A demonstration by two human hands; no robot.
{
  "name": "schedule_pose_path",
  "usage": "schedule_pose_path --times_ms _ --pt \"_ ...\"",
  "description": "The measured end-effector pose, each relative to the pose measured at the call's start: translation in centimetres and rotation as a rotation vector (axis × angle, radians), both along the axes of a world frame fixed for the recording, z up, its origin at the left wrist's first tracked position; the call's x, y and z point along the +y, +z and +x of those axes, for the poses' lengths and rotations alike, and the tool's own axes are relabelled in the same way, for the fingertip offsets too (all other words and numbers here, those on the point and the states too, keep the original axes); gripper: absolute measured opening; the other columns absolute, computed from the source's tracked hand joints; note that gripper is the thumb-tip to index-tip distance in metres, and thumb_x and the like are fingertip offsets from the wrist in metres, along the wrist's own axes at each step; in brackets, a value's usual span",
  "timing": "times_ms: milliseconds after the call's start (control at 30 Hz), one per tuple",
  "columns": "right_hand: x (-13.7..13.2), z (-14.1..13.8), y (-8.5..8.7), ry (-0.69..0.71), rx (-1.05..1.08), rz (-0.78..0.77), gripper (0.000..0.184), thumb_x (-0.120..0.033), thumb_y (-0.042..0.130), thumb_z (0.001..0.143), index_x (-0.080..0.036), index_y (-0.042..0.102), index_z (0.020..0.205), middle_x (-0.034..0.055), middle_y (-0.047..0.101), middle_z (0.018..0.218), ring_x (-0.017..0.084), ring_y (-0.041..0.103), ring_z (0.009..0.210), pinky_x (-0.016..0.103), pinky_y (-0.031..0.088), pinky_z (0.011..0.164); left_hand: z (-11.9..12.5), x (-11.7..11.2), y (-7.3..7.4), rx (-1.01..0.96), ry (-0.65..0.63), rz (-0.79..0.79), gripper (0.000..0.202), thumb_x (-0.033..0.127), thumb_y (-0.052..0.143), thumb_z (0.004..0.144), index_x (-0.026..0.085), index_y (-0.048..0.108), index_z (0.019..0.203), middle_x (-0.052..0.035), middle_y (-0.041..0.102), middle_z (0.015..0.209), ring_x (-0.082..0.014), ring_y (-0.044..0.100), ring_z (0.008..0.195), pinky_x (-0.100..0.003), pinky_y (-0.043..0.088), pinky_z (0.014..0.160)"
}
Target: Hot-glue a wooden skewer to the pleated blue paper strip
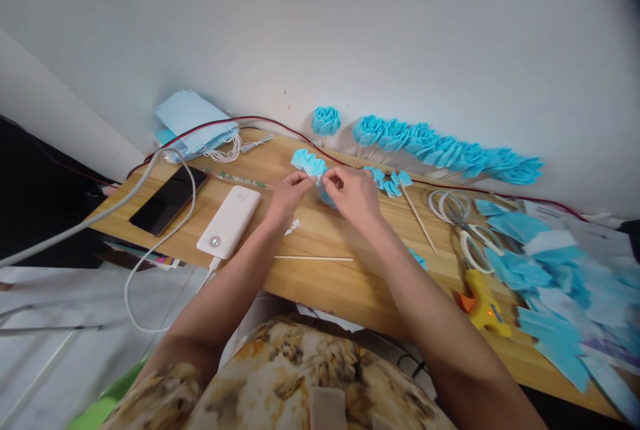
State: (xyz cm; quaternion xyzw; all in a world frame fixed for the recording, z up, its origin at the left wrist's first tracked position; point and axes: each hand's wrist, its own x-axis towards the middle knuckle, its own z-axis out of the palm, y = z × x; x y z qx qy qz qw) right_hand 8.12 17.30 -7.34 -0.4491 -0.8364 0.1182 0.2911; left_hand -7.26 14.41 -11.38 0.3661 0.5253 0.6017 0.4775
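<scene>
Over the middle of the desk my left hand [291,193] and my right hand [354,194] come close together, thumbs and fingertips pinched. Between them is a light blue petal piece [327,197] of thin sheet material, partly hidden by my right fingers. Just beyond my left fingertips lies a cluster of folded blue petals [307,162]. More loose blue petals [384,181] rest past my right hand, beside a thin wooden stick [417,218]. Another stick [314,258] lies below my hands, near small white scraps [293,226].
Finished blue flowers [423,140] line the wall, with a single flower [325,121] to their left. At right are scissors [473,233], a yellow glue gun [485,303] and blue sheets [565,277]. A power bank [230,220], phone [169,202] and face masks [195,120] occupy the left.
</scene>
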Motion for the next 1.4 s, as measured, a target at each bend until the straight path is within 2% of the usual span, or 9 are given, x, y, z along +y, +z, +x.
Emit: schedule_pose_path --times_ms 267,500,667,900,1133,1267,1400 --pt "0.2 -0.4 -0.3 -0.025 -0.054 0.001 0.012 -0.024 0.066 0.092 -0.023 0.074 0.083 0.0033 0.080 0.081 0.023 0.071 0.078 0.035 0.043 0.077 0.2 -0.3 0.6 -0.023 -0.022 0.008 0.021 0.028 0.074 0.071 0.020 0.058 0.061 0.0058 0.047 0.059 -0.0115 0.042 0.064 -0.026 0.039 0.068" --pt "0.3 -0.4 -0.5 -0.026 -0.056 -0.067 0.015 -0.020 0.061 0.089 -0.023 0.075 0.086 0.0024 0.079 0.081 0.020 0.069 0.074 0.032 0.041 0.073 0.2 -0.3 0.5 -0.037 -0.030 -0.002 0.025 0.031 0.078 0.069 0.019 0.058 0.061 0.0058 0.047 0.059 -0.0108 0.039 0.063 -0.025 0.035 0.065" --pt "0.2 0.0 -0.1 -0.035 -0.047 -0.128 0.019 -0.023 0.059 0.092 -0.022 0.077 0.088 0.0031 0.080 0.083 0.019 0.067 0.073 0.030 0.040 0.071 0.1 -0.2 0.2 -0.047 -0.021 0.008 0.027 0.033 0.077 0.069 0.019 0.057 0.060 0.0056 0.045 0.058 -0.0099 0.034 0.061 -0.025 0.029 0.061" --pt "-0.3 -0.6 0.3 -0.115 -0.031 -0.150 0.020 -0.034 0.063 0.093 -0.022 0.074 0.081 0.0027 0.078 0.079 0.019 0.066 0.071 0.031 0.040 0.071 0.2 -0.2 0.4 -0.047 -0.016 0.036 0.020 0.027 0.072 0.072 0.019 0.058 0.061 0.0059 0.045 0.058 -0.0101 0.037 0.062 -0.024 0.035 0.066" --pt "0.3 0.1 0.0 -0.155 0.032 -0.238 0.014 -0.031 0.061 0.090 -0.022 0.070 0.083 0.0019 0.076 0.079 0.019 0.065 0.073 0.031 0.040 0.068 0.1 -0.2 0.3 -0.034 0.005 0.032 0.026 0.028 0.076 0.072 0.019 0.055 0.060 0.0064 0.044 0.059 -0.0095 0.036 0.061 -0.024 0.034 0.065" --pt "0.4 0.5 0.1 -0.125 0.127 -0.293 0.013 -0.029 0.059 0.088 -0.022 0.068 0.080 0.0010 0.074 0.077 0.018 0.064 0.072 0.030 0.040 0.068 0.1 -0.1 0.4 -0.022 0.020 0.022 0.028 0.030 0.077 0.073 0.019 0.055 0.060 0.0064 0.044 0.058 -0.0097 0.035 0.061 -0.025 0.032 0.063" --pt "0.2 -0.2 0.3 -0.105 0.102 -0.299 0.019 -0.037 0.061 0.089 -0.022 0.067 0.079 0.0009 0.073 0.076 0.018 0.063 0.072 0.031 0.039 0.068 0.2 -0.1 0.6 -0.009 0.015 0.019 0.030 0.029 0.079 0.074 0.019 0.055 0.058 0.0063 0.043 0.058 -0.0101 0.038 0.062 -0.025 0.036 0.067"
